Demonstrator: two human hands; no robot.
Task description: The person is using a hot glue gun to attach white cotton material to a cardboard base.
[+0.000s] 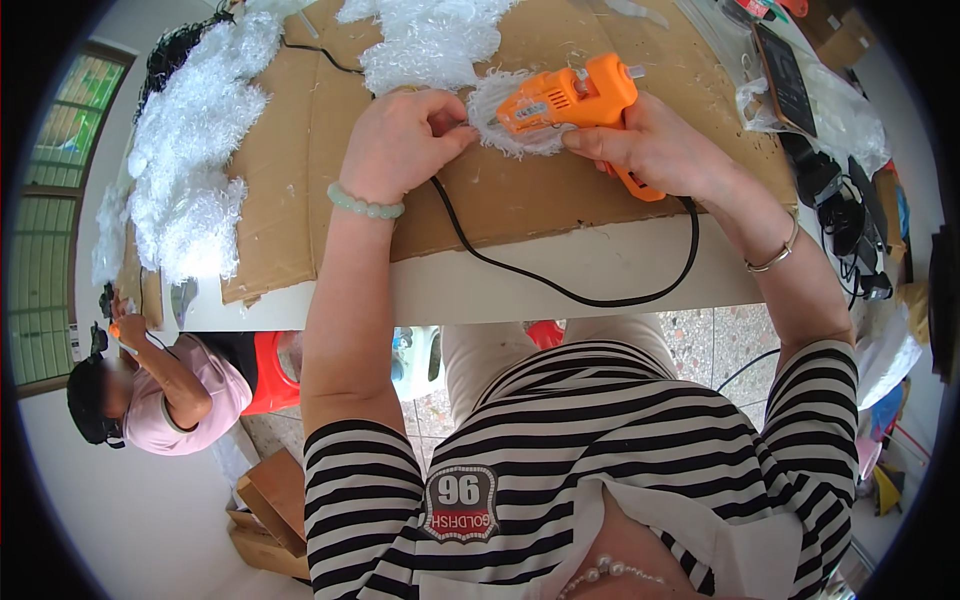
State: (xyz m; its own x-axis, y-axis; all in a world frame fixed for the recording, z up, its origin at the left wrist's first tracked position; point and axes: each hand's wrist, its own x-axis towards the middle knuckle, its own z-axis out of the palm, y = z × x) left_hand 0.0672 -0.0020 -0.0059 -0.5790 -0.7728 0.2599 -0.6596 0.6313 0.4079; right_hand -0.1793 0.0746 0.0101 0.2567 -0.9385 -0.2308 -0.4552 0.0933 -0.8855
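Note:
My right hand [660,145] is wrapped round the handle of an orange hot glue gun [570,95]. The gun lies over a small oval piece of white shaggy tinsel [490,105] and hides much of it. Just left of that piece is my left hand [405,140], its thumb and fingers closed together at the tinsel's edge. Whatever sits in that pinch, if anything, is too small to make out. From the gun's handle a black cord [590,302] loops over the table's front edge and back under my left hand.
Brown cardboard [330,215] covers the white table [570,260]. White tinsel heaps [195,150] lie at the left, and another tinsel bundle [430,45] at the back. A phone [785,80] and plastic bags stand at the right. A seated person in pink [190,395] works at the far left.

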